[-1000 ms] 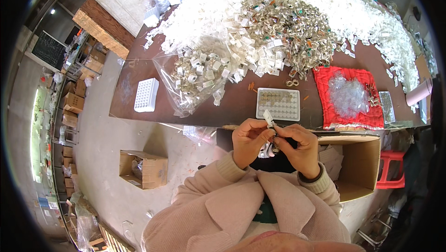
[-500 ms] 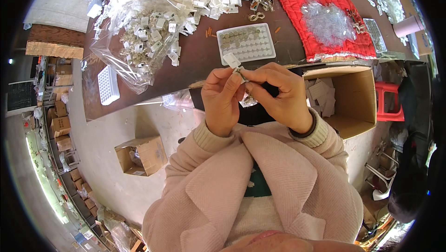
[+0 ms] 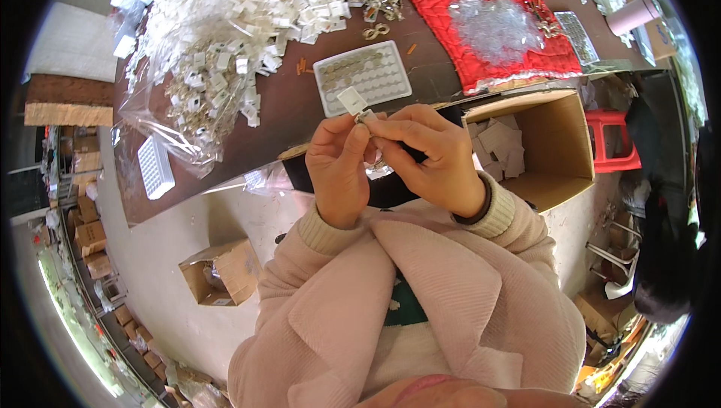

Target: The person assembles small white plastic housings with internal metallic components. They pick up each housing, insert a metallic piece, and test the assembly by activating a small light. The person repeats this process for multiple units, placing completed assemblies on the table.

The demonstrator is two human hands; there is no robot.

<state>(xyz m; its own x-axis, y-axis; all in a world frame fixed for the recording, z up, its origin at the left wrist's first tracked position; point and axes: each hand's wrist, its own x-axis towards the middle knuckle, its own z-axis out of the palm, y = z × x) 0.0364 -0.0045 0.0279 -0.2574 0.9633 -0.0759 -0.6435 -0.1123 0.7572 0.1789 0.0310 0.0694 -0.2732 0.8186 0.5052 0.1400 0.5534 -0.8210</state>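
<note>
My left hand (image 3: 338, 175) and my right hand (image 3: 432, 156) meet in front of my chest, at the table's near edge. Both are closed, fingertips pinched together. A small white card tag (image 3: 351, 100) sticks up from the left fingertips, and a shiny metal piece (image 3: 365, 116) joins its lower end. The right thumb and index finger pinch at that piece; its exact kind is hidden. More shiny material dangles beneath the fingers. Just beyond the tag lies a white tray (image 3: 390, 95) of round hollows, its far rows filled with dull coin-like discs.
A big heap of white-tagged pieces in clear bags (image 3: 225, 32) covers the table's far left. To the right, a red cloth (image 3: 484, 70) carries clear plastic bits. An open cardboard box (image 3: 559, 137) with white cards stands at the right, near a red stool (image 3: 616, 141).
The view has shifted, so the table things sit further left in the picture. Both hands keep their pinch on the tag and metal piece, with only slight finger movement.
</note>
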